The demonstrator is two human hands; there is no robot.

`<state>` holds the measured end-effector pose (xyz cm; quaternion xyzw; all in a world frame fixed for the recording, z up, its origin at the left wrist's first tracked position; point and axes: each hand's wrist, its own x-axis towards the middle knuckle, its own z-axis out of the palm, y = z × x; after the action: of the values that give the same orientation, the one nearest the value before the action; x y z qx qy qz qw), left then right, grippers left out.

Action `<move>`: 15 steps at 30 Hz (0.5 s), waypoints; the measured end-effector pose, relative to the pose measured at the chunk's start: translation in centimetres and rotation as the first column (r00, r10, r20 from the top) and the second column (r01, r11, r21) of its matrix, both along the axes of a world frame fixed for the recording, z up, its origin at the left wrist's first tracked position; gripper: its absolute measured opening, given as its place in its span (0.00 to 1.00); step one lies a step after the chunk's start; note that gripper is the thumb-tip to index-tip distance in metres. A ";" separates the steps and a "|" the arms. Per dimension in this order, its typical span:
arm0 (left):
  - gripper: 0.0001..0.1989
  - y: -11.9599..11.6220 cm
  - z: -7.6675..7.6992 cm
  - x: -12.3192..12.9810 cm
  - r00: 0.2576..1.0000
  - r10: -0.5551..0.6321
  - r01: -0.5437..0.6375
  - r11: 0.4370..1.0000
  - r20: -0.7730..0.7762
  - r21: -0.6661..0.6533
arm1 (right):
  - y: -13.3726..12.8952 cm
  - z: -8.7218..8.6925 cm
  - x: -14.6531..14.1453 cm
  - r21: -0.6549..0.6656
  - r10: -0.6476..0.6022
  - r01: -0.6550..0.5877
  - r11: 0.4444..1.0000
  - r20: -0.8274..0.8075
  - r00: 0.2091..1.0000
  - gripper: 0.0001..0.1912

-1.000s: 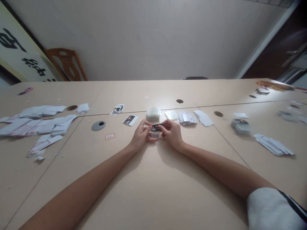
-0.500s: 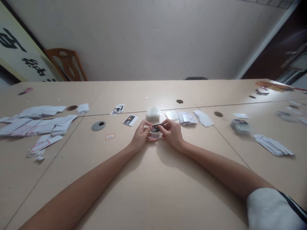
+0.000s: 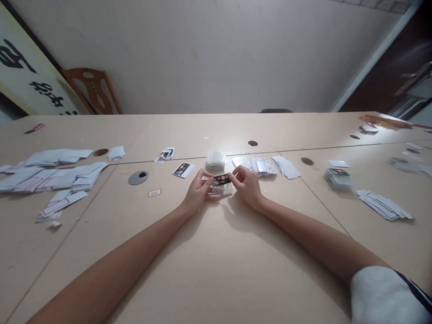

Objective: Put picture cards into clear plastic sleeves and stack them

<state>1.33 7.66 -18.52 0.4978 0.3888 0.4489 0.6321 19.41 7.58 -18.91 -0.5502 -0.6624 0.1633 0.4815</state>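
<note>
Near the middle of the table, my left hand (image 3: 196, 192) is closed around the left side of a small clear plastic case (image 3: 223, 190). A dark printed card (image 3: 221, 180) with an orange picture lies at the case's upper part; whether it is inside or on top I cannot tell. My right hand (image 3: 249, 186) pinches the card's upper right edge with thumb and forefinger. Just beyond the hands stands a stack of clear cases (image 3: 216, 159). Another clear case (image 3: 241, 162) lies behind my right hand, beside a fanned pile of printed cards (image 3: 263, 166).
White paper slips (image 3: 57, 175) are heaped at the left. Dark picture cards (image 3: 183, 169) lie left of the hands, near a small red-bordered label (image 3: 154, 192) and a grey cable-hole cover (image 3: 138, 177). A stack of filled cases (image 3: 338, 178) and fanned slips (image 3: 384, 204) sit at the right.
My right hand has drawn back slightly to the right, from over the card to its edge. More of the dark card and the clear case now shows. My left hand stays in place.
</note>
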 end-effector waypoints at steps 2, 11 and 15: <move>0.19 0.0 -0.1 0.0 1.000 -0.002 0.002 1.000 0.001 -0.001 | 0.0 -0.1 0.0 -0.014 -0.008 0.008 1.000 0.000 1.000 0.14; 0.19 0.1 -0.1 -0.1 1.000 0.005 -0.005 1.000 0.013 -0.005 | -0.1 -0.2 -0.4 -0.068 0.031 -0.037 0.997 -0.093 0.995 0.12; 0.19 0.0 -0.1 -0.1 1.000 0.000 0.000 1.000 0.015 -0.001 | -0.1 -0.3 -0.4 -0.065 0.024 -0.030 0.997 -0.092 0.995 0.12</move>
<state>1.25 7.71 -18.59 0.4939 0.3843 0.4525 0.6352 18.99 7.45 -19.19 -0.5490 -0.6411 0.2167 0.4905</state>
